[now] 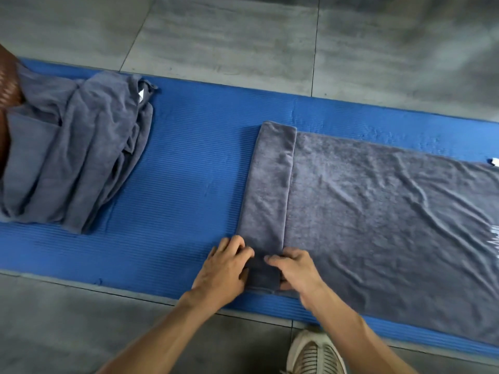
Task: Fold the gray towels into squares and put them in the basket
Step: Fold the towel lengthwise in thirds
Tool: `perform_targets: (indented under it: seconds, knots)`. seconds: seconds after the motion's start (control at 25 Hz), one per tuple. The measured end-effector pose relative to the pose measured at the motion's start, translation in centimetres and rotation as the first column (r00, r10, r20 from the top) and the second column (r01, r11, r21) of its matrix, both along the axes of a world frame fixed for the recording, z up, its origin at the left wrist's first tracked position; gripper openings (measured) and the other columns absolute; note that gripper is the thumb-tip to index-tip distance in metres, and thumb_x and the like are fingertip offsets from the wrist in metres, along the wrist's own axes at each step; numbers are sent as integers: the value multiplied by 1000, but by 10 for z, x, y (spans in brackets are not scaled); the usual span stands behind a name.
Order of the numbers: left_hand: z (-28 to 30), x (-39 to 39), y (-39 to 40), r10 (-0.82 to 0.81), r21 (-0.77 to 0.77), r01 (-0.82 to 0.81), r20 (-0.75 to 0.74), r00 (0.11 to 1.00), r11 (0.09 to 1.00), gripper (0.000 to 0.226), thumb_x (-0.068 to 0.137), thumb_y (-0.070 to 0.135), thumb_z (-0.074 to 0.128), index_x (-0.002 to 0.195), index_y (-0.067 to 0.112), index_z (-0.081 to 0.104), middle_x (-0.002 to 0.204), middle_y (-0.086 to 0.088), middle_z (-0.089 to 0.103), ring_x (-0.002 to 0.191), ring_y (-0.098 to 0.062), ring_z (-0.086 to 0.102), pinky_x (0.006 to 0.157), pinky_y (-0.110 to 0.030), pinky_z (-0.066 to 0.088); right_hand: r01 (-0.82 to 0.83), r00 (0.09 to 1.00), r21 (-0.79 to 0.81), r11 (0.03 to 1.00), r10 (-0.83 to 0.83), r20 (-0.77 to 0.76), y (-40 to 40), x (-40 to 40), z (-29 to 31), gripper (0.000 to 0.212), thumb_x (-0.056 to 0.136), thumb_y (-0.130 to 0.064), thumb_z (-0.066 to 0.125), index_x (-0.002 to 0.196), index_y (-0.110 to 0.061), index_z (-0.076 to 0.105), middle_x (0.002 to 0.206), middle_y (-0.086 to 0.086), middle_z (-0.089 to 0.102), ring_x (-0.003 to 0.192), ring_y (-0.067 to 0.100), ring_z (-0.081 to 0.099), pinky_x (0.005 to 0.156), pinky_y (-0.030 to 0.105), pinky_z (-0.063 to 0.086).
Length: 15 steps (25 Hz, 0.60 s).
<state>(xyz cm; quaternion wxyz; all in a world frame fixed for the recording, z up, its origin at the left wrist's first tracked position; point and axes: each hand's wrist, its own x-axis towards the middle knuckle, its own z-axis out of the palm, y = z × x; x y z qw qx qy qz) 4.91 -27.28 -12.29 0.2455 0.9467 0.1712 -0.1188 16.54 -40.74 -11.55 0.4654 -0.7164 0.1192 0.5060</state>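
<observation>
The gray towel [378, 211] lies spread on the blue mat [189, 163], its left end folded over, the near corner pinched by the curled fingers of the left hand [224, 268] and right hand [294, 271], with a crumpled towel pile [75, 152] well apart beside the brown basket [8, 85].

Spread towel [391, 211] and basket [8, 85] cut by frame edges.

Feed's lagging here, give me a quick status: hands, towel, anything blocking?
Left hand and right hand both grip the folded strip at the near left end of the spread towel. Crumpled towels wait left, by the basket. Nothing blocking.
</observation>
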Motion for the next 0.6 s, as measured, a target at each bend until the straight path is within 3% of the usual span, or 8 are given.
perform_targets:
  seconds: [0.08,0.16,0.24,0.32,0.4,0.48,0.52,0.6]
  knots:
    - [-4,-6,3,-22,-71,23,20,1000,997,22,94,22,53,116,24,54,118,11,39,110,-11,42,91,-32,48,34,991,57,998,-26,-132,-3,-13,-6,15,84,1,69,97,-5,72,89,12,76,83,24,74,65,36,60]
    - [-5,-6,3,267,-221,-244,78,961,944,21,93,16,55,114,23,56,115,12,43,105,-8,47,91,-28,47,160,950,172,972,-104,-296,-3,-21,-11,29,82,14,59,106,3,70,104,22,73,98,34,71,86,47,58]
    - [0,2,4,622,-363,-580,0,783,729,22,91,16,61,110,23,55,111,7,50,94,-8,54,82,-25,47,230,913,264,937,-114,-392,-2,-26,-15,39,81,21,49,114,8,66,113,26,69,106,39,67,92,48,56]
    - [3,7,9,685,-449,-682,-187,704,578,28,90,26,64,114,28,50,107,6,55,88,-5,55,71,-22,43,231,908,301,925,-94,-409,-1,-28,-14,40,82,20,46,115,6,65,113,25,69,106,38,67,88,45,57]
    - [7,4,13,552,-455,-606,-264,791,652,40,86,32,67,120,34,44,102,11,54,89,-4,54,71,-23,43,145,951,192,971,-83,-298,-2,-29,-12,28,86,10,53,109,3,67,101,22,73,93,34,72,77,42,60]
    - [8,-2,14,411,-344,-468,-229,882,814,53,84,29,68,127,36,38,101,12,51,91,-7,54,78,-27,46,-113,993,-46,992,111,-42,-5,-29,-9,14,90,-16,65,99,-5,69,81,15,75,69,27,74,62,36,59]
    - [7,-5,13,350,-254,-389,-186,918,886,58,83,29,69,131,35,35,109,11,49,97,-9,53,81,-28,48,-298,942,-188,936,320,101,-10,-27,-7,22,89,-33,66,89,-11,69,71,9,74,60,23,72,57,32,58]
    - [5,-9,9,163,-16,-164,-66,984,986,65,81,31,70,136,33,34,129,8,40,115,-13,45,91,-32,49,-513,678,-480,712,679,283,-24,-23,-1,46,86,-58,59,67,-17,63,57,0,66,57,17,67,56,29,55]
